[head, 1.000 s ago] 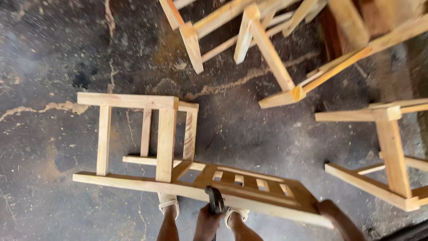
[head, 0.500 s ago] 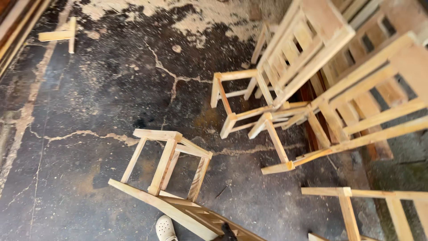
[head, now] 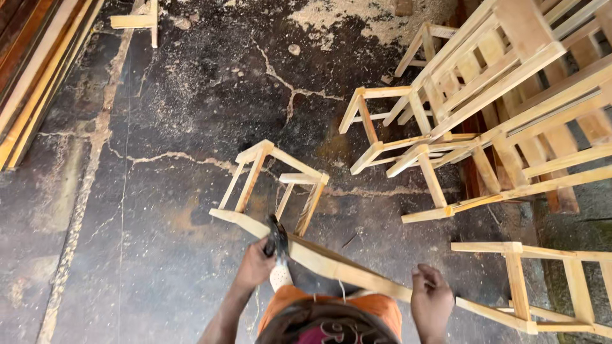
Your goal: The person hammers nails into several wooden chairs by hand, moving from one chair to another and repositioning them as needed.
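An unfinished pale wooden chair frame [head: 275, 180] lies on its side on the dark cracked floor in front of me. Its long rail [head: 331, 262] runs from the frame toward the lower right. My left hand [head: 254, 265] grips a dark-headed hammer [head: 277, 233], whose head sits just over the rail near the frame's legs. My right hand [head: 432, 301] is curled around the same rail farther right. A white shoe [head: 280, 278] shows below the rail, between my hands.
Several bare wooden chair frames [head: 503, 83] are stacked at the upper right, and another frame [head: 542, 280] lies at the lower right. Long planks [head: 29, 83] line the left edge. A small wooden piece [head: 137, 20] and sawdust lie at the top.
The view has swung, so more floor and the planks at left show. Both hands, out of view half a second ago, are back in view on the hammer and the rail.
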